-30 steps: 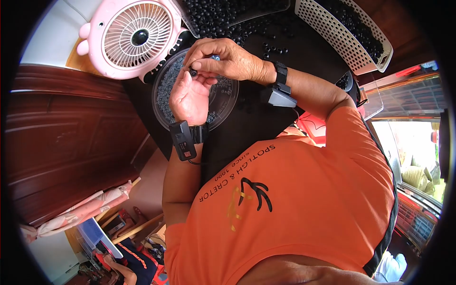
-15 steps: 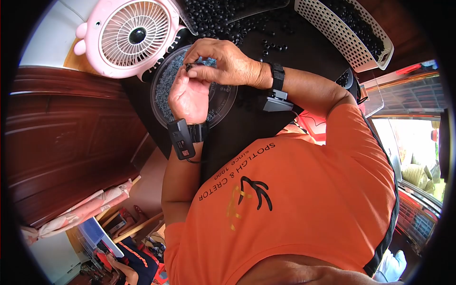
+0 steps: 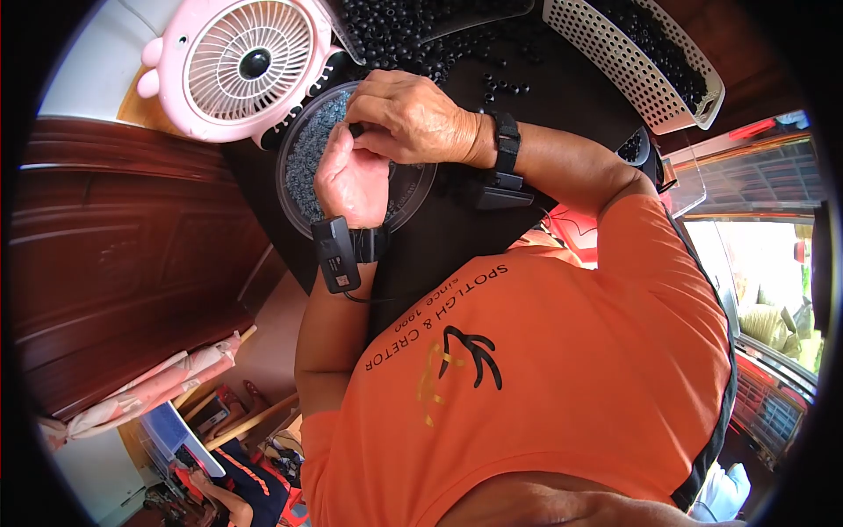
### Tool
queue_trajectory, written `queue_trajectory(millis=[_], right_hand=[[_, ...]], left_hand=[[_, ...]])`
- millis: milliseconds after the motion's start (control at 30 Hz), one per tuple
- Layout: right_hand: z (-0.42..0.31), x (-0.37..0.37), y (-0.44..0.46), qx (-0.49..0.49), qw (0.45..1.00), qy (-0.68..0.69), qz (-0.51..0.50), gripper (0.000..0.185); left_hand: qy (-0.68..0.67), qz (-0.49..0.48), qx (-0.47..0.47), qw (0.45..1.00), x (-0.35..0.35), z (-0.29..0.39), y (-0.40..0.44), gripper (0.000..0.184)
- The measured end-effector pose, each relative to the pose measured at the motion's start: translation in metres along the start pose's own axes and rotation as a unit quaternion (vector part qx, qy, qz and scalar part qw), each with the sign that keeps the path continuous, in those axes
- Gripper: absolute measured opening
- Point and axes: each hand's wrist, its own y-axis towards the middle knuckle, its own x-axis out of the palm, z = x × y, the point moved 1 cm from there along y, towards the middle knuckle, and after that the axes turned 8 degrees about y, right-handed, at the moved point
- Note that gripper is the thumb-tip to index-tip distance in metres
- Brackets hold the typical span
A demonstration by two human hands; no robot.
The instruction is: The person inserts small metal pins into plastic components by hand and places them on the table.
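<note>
My left hand (image 3: 353, 184) is turned palm up over a round clear tray (image 3: 409, 207), its thumb at a small black ring-like part (image 3: 356, 129). My right hand (image 3: 408, 119) reaches in from the right, back of the hand up, with fingers and thumb closed around the same part. Most of the part is hidden between the two hands. Many tiny blue-grey pieces (image 3: 305, 162) lie in the tray under and beside my hands. The fingertips of my left hand are mostly covered by my right hand.
A pink fan (image 3: 198, 105) stands at the upper left, close to the tray. Beyond my hands is a heap of black ring-like parts (image 3: 391, 39), with a few loose ones near it. A white perforated basket (image 3: 628, 83) at the upper right holds more black parts.
My right hand's fingers have curled and closed in further over the small black part, so less of it shows. My right wrist has rotated slightly. My left hand stays nearly in place.
</note>
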Motion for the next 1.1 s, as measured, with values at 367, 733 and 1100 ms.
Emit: queue_trajectory(millis=[367,733,1100], right_hand=[[-0.001,0.002,0.003,-0.043,0.997,-0.058,-0.008,0.02],[-0.009,-0.189,0.016,0.106,0.905,-0.369,0.182,0.023],[0.035,-0.162,-0.055,0.312,0.946,-0.086,0.001,0.02]], left_hand=[[-0.01,0.013,0.006,1.0,-0.018,-0.005,0.008,0.034],[0.069,-0.047,0.014,0.996,-0.033,-0.001,0.011,0.032],[0.095,-0.025,0.009,0.995,-0.024,0.002,0.007,0.031]])
